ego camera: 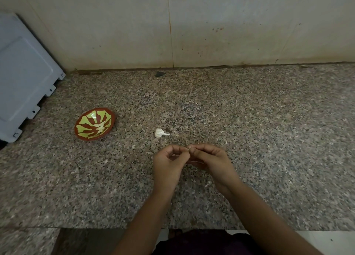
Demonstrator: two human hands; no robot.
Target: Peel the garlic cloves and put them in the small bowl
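Note:
A small red bowl (95,123) with a green pattern sits on the granite counter at the left, with a few pale peeled cloves inside. A white garlic piece with a stem (161,133) lies on the counter just beyond my hands. My left hand (169,161) and my right hand (209,158) meet over the counter, fingertips pinching a small garlic clove (189,148) between them. Most of that clove is hidden by my fingers.
A grey-white appliance (25,77) leans at the far left against the tiled wall (211,33). A small dark chip (159,74) lies near the wall joint. Tiny skin flakes (176,135) lie next to the garlic piece. The counter's front edge (96,227) runs below my forearms.

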